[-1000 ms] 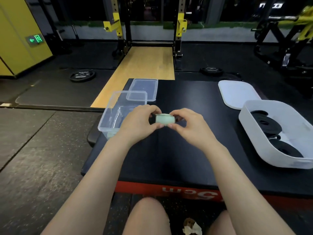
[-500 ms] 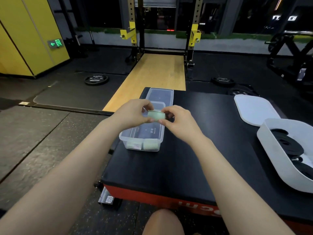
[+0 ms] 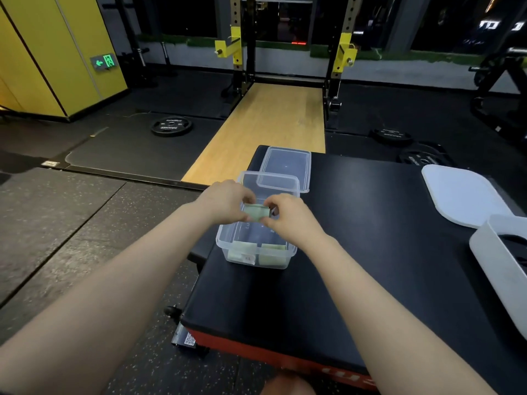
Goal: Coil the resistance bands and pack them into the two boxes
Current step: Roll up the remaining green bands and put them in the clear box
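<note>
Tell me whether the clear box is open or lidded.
Open: the clear box has no lid on; its lid lies behind it, leaning on the far rim.

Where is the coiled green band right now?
In the head view, the coiled green band is pinched between the left hand and right hand, above the open clear box.

The box (image 3: 251,252) at the platform's left edge is clear, glossy plastic — so is its lid (image 3: 288,163). The platform (image 3: 356,252) top looks matt black, smooth. The tub (image 3: 496,269) at its right edge is matt white plastic — the floor (image 3: 71,238) speckled, rough rubber.
</note>
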A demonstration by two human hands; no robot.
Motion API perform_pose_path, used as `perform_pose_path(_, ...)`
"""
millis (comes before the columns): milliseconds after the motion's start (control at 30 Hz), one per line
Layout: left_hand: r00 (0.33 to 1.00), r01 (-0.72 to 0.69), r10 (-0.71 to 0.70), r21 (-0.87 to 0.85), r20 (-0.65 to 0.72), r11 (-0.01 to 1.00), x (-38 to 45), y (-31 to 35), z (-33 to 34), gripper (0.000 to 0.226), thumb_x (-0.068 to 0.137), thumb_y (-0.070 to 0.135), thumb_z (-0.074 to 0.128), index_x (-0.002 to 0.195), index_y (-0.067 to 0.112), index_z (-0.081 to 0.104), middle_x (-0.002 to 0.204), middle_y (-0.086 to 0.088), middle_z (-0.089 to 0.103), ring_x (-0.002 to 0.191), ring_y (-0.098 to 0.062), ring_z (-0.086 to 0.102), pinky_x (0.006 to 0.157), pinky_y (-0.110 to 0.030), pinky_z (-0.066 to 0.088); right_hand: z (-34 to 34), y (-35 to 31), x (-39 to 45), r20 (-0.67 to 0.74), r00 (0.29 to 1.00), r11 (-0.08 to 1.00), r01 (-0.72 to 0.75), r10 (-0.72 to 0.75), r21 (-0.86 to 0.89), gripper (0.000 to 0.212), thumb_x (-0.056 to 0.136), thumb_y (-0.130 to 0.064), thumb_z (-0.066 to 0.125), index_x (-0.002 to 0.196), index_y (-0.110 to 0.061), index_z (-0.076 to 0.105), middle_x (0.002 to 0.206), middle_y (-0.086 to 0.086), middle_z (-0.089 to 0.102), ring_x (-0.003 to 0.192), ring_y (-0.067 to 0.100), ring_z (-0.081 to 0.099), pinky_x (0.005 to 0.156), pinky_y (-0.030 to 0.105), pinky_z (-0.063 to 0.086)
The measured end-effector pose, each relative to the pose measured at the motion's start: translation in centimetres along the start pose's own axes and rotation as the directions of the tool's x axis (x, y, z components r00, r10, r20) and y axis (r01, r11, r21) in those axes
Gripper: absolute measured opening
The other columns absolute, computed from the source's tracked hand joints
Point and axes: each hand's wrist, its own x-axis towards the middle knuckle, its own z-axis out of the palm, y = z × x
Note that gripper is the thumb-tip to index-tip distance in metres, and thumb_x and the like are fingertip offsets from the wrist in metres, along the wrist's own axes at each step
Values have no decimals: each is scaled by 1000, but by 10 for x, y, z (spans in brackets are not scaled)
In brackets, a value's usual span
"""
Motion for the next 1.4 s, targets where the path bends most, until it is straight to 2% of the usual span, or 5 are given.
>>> perform_pose_path(133,997,-78,80,275,6,958,8,-5,19,36,85,45,60,117,29,58,112,4,62,113,-15,44,95,-31,28,17,3,15,77,996,997,-41,46,-69,24,87,-25,65,106,-12,62,105,4,59,96,24,58,74,30,44)
perform_pose_path(433,984,-170,124,434,130,885,24,-9,42,31,86,39,57,112,24,60,111,1,62,113,-18,46,97,-32,26,34,1,36,242,959,963,-83,148,-257,13,87,-13,57,100,-9,59,102,12,53,81,30,49,65,30,39)
perform_pose_path(767,974,-193,129,390,185,900,26,-15,46,29,79,44,64,101,26,64,103,5,62,107,-14,47,97,-31,25,32,1,40,333,932,969,-64,143,-238,22,85,-11,60,107,-11,61,111,13,56,94,32,58,69,31,44)
perform_pose_path(1100,947,-154,47,320,319,935,23,-23,40,36,86,49,59,118,34,58,111,5,59,116,-12,38,104,-36,21,40,2,38,384,911,986,-112,152,-126,35,79,-21,75,110,-12,61,114,11,58,96,29,61,77,34,51)
perform_pose_path(1400,940,-135,1,370,342,919,22,-16,35,43,90,45,55,130,31,51,118,4,58,121,-14,40,105,-38,18,37,1,35,377,915,978,-72,142,-194,40,83,-28,72,116,-12,59,116,11,58,100,31,59,76,35,49)
